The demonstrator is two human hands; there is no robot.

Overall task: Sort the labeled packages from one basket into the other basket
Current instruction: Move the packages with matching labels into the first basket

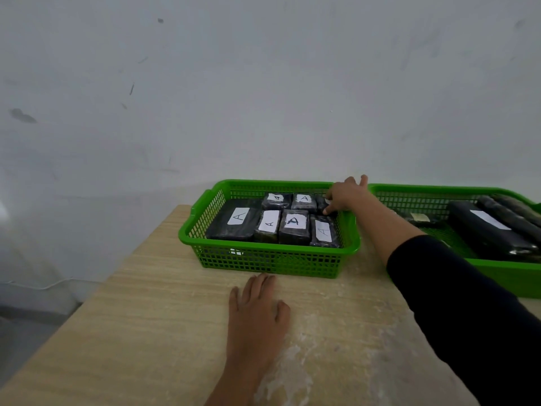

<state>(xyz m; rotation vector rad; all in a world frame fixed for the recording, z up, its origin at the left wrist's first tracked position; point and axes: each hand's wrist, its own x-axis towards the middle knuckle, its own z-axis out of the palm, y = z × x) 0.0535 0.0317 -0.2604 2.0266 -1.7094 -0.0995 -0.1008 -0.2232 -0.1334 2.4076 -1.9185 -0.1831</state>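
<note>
A green basket (272, 263) stands on the wooden table and holds several black wrapped packages with white "A" labels (294, 227). My right hand (347, 194) reaches into its back right corner, thumb and fingers closed around a small black package (322, 204) there. A second green basket (503, 273) at the right holds long black packages (489, 232), one with a white label. My left hand (257, 312) lies flat on the table in front of the first basket, fingers spread, holding nothing.
The light wooden table (146, 332) ends at a left edge with grey floor beyond. A white wall rises right behind the baskets. White dusty smears mark the table near my left wrist.
</note>
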